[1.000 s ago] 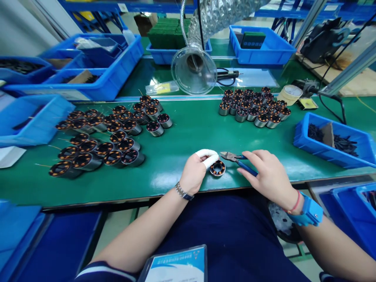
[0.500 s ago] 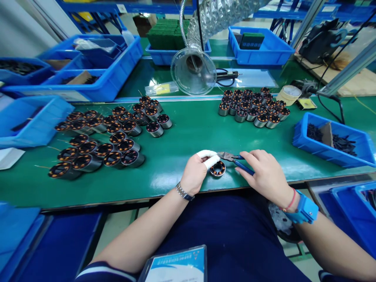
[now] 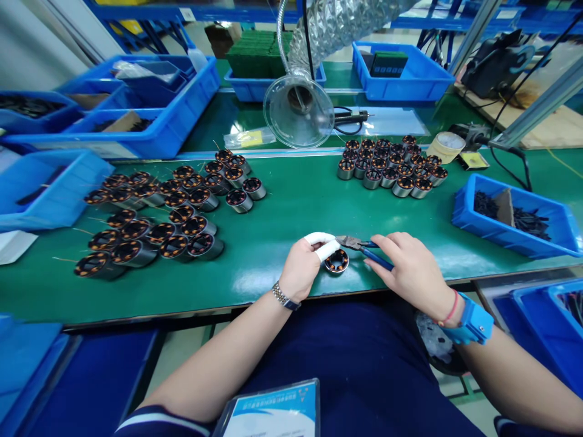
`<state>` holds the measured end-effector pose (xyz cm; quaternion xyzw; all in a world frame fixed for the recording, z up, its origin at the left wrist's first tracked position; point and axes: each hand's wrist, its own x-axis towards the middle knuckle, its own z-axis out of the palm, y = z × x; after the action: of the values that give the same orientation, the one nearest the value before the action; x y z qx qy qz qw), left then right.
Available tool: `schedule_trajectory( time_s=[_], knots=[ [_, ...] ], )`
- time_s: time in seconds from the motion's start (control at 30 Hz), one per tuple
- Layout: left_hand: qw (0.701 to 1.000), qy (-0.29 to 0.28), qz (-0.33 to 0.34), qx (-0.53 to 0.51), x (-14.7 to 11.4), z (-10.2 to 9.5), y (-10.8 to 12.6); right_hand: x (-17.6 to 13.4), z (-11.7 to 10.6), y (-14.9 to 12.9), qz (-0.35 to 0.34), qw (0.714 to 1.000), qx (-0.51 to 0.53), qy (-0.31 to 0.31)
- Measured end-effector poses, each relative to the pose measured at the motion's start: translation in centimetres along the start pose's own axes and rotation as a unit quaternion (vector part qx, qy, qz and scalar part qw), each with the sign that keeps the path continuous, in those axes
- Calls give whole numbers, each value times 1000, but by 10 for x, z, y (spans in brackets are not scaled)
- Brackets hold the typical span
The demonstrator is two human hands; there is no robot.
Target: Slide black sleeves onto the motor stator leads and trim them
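My right hand (image 3: pixel 407 267) is closed around the blue handles of a pair of cutting pliers (image 3: pixel 359 244). The jaws of the pliers reach to the fingertips of my left hand (image 3: pixel 310 261). White finger cots cover the thumb and a finger of that hand, which are pinched together; what lies between them is too small to make out. Just below the jaws, a motor stator (image 3: pixel 336 262) with copper windings stands on the green bench, beside my left fingertips.
Several stators with loose wire ends (image 3: pixel 150 212) stand at the left, and a tighter group of stators (image 3: pixel 389 164) at the back right. A blue bin (image 3: pixel 514 224) of black parts sits at right. An extraction hood (image 3: pixel 298 112) hangs over the back, near a tape roll (image 3: pixel 446 147).
Both hands, the pliers and the stator keep the same positions. Only the camera view has shifted very slightly.
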<state>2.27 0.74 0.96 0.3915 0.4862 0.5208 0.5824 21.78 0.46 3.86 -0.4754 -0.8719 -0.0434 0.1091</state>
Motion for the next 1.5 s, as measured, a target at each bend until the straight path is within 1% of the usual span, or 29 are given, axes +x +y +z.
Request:
schedule_trajectory(
  time_s=[0.07,0.13,0.27,0.4,0.47,0.53,0.63,0.77,0.97,1.37,1.43,1.5],
  knots=[
    [1000,0,2,7,0,1,0,0,0,-1,-2,1000,6,6],
    [1000,1,3,18,0,2,1,0,0,-1,1,999,20,25],
    [1000,-4,-13,10,-6,-2,2,-1,-2,7,29,997,31,68],
    [999,21,-29,-3,-17,-15,2,-5,-5,16,53,997,-6,60],
    [999,34,-20,-3,-19,-20,1,-6,-5,15,45,997,4,57],
    [999,34,-10,0,-19,-22,1,-7,-5,8,24,998,26,49],
    [1000,28,-1,4,-18,-20,2,-5,-4,-5,-7,999,43,25],
    [1000,22,2,-5,-16,-16,4,-2,1,-15,-13,999,40,11],
    [1000,24,1,-1,-16,-15,3,-2,6,-17,-7,999,43,11],
    [1000,22,-3,-5,-14,-14,2,-2,8,-18,-16,999,49,10],
    [1000,15,-2,5,-14,-14,2,-2,9,-18,-17,998,61,14],
    [998,32,22,49,-18,-16,3,-2,9,-15,-8,997,77,32]
  ],
)
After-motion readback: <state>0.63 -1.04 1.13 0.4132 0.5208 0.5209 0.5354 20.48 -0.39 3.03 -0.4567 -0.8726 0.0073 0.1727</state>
